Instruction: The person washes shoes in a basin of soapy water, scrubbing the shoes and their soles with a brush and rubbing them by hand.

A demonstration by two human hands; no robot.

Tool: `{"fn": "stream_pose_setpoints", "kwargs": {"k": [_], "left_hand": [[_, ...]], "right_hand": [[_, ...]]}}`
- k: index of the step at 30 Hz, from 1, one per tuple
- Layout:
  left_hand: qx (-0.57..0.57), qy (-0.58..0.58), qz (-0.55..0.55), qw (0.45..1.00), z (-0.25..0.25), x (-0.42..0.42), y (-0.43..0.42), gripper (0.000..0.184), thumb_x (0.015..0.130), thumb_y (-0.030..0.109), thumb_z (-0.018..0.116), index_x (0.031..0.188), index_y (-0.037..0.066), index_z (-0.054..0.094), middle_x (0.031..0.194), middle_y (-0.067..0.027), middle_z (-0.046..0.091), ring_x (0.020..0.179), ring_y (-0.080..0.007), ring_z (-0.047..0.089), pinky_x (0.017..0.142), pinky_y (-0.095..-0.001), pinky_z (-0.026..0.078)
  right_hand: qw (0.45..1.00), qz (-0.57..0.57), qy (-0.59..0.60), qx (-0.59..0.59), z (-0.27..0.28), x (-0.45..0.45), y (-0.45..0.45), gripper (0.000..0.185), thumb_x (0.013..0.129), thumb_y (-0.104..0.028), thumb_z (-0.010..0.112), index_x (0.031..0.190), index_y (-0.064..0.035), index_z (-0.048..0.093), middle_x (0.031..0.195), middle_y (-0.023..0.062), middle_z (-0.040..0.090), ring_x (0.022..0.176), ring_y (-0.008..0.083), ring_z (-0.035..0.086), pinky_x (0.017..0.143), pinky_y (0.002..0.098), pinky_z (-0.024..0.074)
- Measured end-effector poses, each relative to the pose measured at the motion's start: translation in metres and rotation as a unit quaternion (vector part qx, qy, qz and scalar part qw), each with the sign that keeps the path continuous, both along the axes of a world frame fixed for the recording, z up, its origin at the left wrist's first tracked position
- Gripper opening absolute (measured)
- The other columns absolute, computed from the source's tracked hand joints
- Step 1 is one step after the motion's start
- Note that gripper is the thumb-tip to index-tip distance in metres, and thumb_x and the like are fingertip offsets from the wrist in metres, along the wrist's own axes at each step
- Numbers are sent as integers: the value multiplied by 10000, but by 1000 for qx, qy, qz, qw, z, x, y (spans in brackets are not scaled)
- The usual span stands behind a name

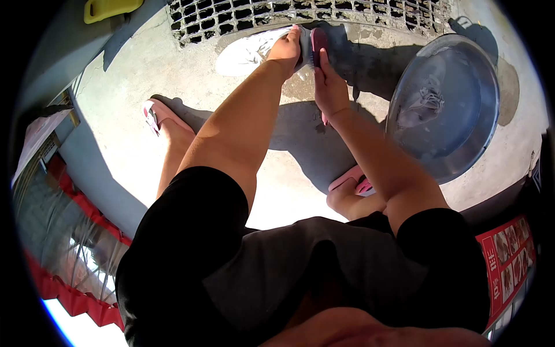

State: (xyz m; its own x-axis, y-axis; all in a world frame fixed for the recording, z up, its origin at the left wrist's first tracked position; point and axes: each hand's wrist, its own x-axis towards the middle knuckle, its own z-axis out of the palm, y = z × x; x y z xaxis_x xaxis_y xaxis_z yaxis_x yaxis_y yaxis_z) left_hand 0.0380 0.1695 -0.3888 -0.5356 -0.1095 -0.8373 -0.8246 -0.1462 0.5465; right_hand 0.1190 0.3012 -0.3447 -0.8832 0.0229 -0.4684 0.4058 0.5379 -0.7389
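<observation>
My left hand (284,49) grips a white shoe (245,55) over the concrete, fingers wrapped around its right-hand end. Close by, my right hand (331,89) is closed around a dark pink scrub brush (318,41). The brush's bristles face left, against or very near the shoe's end; whether they touch I cannot tell. To the right stands a round metal basin (488,124) with water in it, and a white shoe with laces (425,104) lies inside, partly under the surface.
A metal grate (231,16) runs along the far edge of the wet concrete floor (300,84). My feet wear pink slippers (167,111). A yellow object (113,8) is at upper left, a red printed sign (506,260) at lower right, and a red-edged clear curtain (87,214) at left.
</observation>
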Motion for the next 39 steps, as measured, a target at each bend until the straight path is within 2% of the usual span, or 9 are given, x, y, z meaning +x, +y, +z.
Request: {"fn": "stream_pose_setpoints", "kwargs": {"k": [5, 9, 14, 21, 30, 33, 35, 37, 39], "left_hand": [[92, -6, 21, 995, -27, -1, -2, 589, 973, 535, 444, 1201, 12, 594, 1022, -124, 660, 914, -220, 640, 817, -337, 515], [-178, 11, -135, 975, -18, 1, -2, 703, 932, 610, 467, 1223, -13, 611, 1049, -153, 671, 954, -230, 643, 809, -367, 513], [-61, -20, -34, 997, -3, -11, -2, 581, 996, 483, 397, 1286, 0, 542, 1135, -177, 636, 996, -258, 622, 849, -381, 507], [-70, -44, -12, 997, -27, -6, -4, 726, 929, 615, 444, 1298, 0, 558, 1199, -226, 628, 1105, -364, 603, 918, -403, 463], [-68, -2, 24, 997, -28, -10, 0, 727, 965, 606, 392, 1262, -41, 542, 1135, -225, 640, 1038, -336, 614, 891, -413, 473], [7, 48, -48, 998, -30, -1, -3, 836, 934, 666, 412, 1257, -97, 519, 1140, -265, 629, 1075, -347, 614, 923, -406, 463], [-224, 139, -413, 872, 12, 8, -1, 851, 887, 692, 486, 1245, -79, 527, 1186, -273, 605, 1194, -365, 557, 1023, -398, 414], [-363, 175, -526, 749, 40, 22, 0, 678, 922, 591, 505, 1206, -21, 566, 1185, -237, 614, 1189, -377, 552, 1012, -440, 429], [-360, 171, -520, 755, 34, 22, -6, 504, 982, 443, 434, 1096, -14, 613, 1093, -237, 647, 1002, -413, 624, 887, -474, 493]], "right_hand": [[997, 43, -53, 47, 0, -66, -8, 475, 958, -260, 460, 1432, -223, 455, 919, 229, 675, 857, 414, 646, 778, 454, 512], [995, 79, 58, -33, 10, 22, 19, 492, 956, -230, 502, 1444, -239, 434, 838, 240, 663, 785, 417, 642, 718, 464, 517], [994, 95, -33, 44, 14, -60, -11, 494, 970, -231, 503, 1456, -229, 418, 929, 231, 669, 881, 372, 667, 744, 396, 509], [995, 99, -28, 10, -8, 36, 23, 479, 974, -292, 479, 1446, -224, 434, 886, 222, 677, 862, 384, 664, 726, 418, 516], [994, 81, -27, 64, -14, -39, 14, 482, 956, -328, 498, 1421, -204, 465, 972, 225, 677, 892, 414, 650, 793, 465, 522], [999, -11, 18, 43, -56, -44, 23, 477, 952, -330, 507, 1402, -172, 494, 1048, 247, 660, 980, 404, 639, 838, 416, 517], [993, -117, -2, -25, -59, -54, 31, 500, 945, -275, 550, 1411, -106, 480, 1064, 241, 673, 995, 355, 662, 854, 335, 504], [982, -179, 17, -59, -54, -56, 37, 467, 976, -197, 548, 1427, -100, 477, 898, 14, 646, 719, 54, 498, 661, 197, 423], [961, -231, 61, -140, -71, -42, 33, 451, 997, -191, 533, 1440, -141, 470, 778, -57, 531, 641, 29, 406, 558, 208, 366]]}}
